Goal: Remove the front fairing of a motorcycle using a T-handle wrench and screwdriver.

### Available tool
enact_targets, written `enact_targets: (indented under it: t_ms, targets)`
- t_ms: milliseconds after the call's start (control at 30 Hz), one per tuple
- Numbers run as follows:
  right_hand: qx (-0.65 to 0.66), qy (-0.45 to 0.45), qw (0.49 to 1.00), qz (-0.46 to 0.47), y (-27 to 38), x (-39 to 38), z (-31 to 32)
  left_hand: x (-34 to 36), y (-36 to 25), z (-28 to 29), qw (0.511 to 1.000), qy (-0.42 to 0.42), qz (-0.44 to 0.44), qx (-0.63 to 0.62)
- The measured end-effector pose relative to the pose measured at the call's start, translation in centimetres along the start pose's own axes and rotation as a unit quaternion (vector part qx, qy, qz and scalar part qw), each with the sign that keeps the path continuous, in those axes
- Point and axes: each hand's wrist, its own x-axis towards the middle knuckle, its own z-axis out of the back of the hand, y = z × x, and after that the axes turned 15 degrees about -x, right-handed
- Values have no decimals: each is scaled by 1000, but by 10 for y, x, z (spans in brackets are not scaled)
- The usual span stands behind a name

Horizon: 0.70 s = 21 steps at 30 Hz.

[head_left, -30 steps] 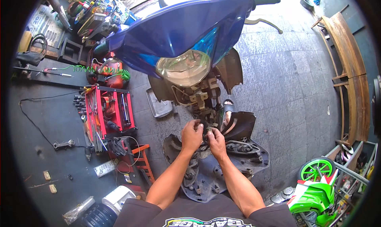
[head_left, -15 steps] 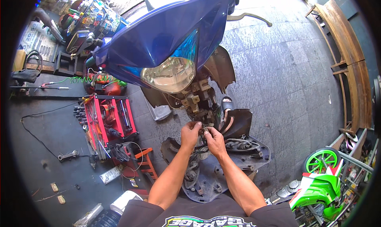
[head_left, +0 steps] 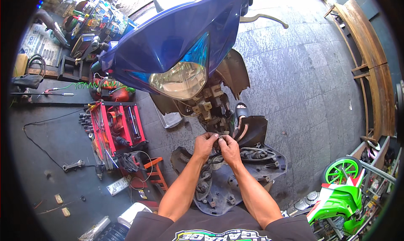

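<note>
My left hand [head_left: 205,145] and my right hand [head_left: 229,149] meet fingertip to fingertip below the headlight of a blue motorbike. Both have their fingers pinched together. What sits between them is too small and hidden to make out. Just beyond the fingertips is the bike's exposed front frame [head_left: 205,108], with brackets and wiring. Above it the blue front cowl [head_left: 155,51] carries a clear headlight [head_left: 179,78]. Under my wrists lies a dark front panel [head_left: 223,190], inner side up, with lamp housings and wires attached.
A red tool rack [head_left: 107,127] stands to the left, near an orange step stool [head_left: 155,173]. At right are a wooden bench [head_left: 370,68] and a green small bike [head_left: 336,199]. A sandaled foot [head_left: 241,108] shows behind the frame. A brake lever [head_left: 265,18] juts out at the top.
My left hand has shifted slightly right and down, and the right hand's fingers have drawn up level with it. The bike and panel look unmoved.
</note>
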Motion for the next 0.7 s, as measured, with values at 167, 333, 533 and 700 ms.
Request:
enact_targets:
  t_ms: [167, 333, 533, 700]
  targets:
    - [-7, -34, 999, 13, 6, -1, 0, 1, 9, 3, 1000, 18, 4, -1]
    - [-52, -41, 998, 20, 8, -5, 3, -3, 10, 7, 993, 40, -57, 92]
    - [-54, -41, 996, 63, 3, -8, 5, 1, 22, 10, 992, 60, -66, 89]
    - [-95, -43, 995, 1, 3, -21, 4, -9, 33, 5, 993, 37, -74, 78]
